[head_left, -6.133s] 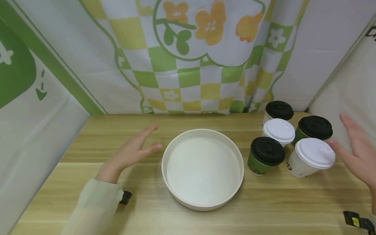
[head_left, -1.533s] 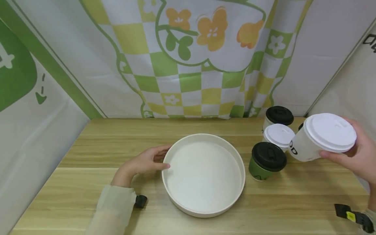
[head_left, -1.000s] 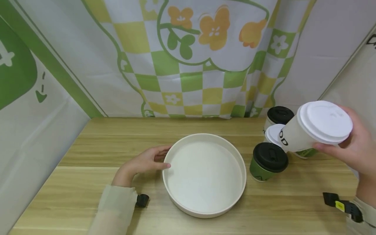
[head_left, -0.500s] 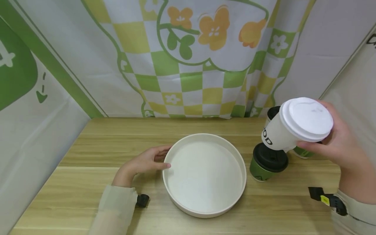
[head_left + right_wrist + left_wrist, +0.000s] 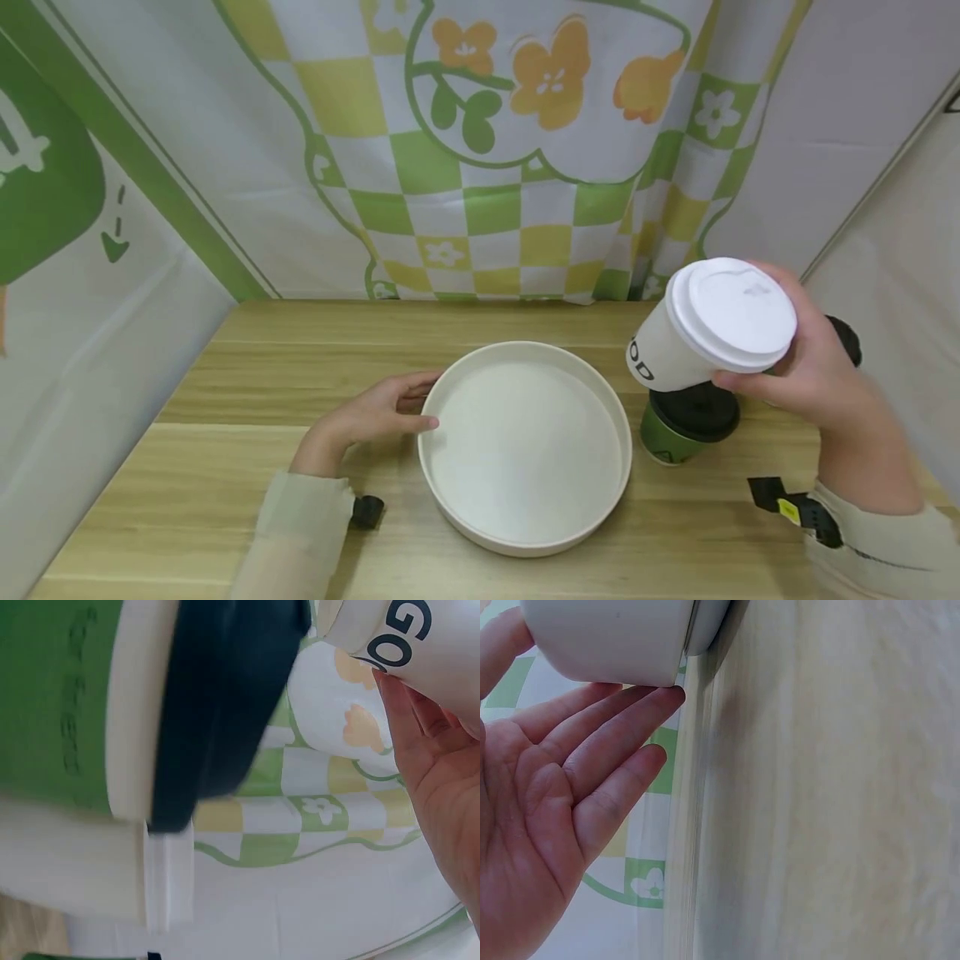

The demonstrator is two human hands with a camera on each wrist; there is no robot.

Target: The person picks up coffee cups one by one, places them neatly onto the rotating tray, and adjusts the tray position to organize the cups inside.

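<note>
My right hand (image 5: 813, 367) grips a white paper cup (image 5: 667, 350) with a white lid and dark lettering. It is tilted and raised above a green paper cup (image 5: 671, 437) with a black lid, partly covering it in the head view. In the right wrist view the held cup (image 5: 442, 652) is at the top right, fingers along its side. My left hand (image 5: 375, 410) holds the left edge of a round cream tray (image 5: 521, 550), thumb at the rim and fingers against the outer wall. The left wrist view shows those fingertips touching the tray's wall (image 5: 622, 645).
Another black lid (image 5: 846, 340) shows behind my right wrist; other cups there are mostly hidden. In the right wrist view a green cup (image 5: 56, 705) and a white-lidded cup (image 5: 75, 859) stand close by. A checkered curtain (image 5: 491, 208) hangs behind the wooden table (image 5: 300, 367).
My right hand has taken hold of the white cup, lifted it, and carried it leftward over the other cups. My left hand came to the tray's edge earlier and has since stayed there.
</note>
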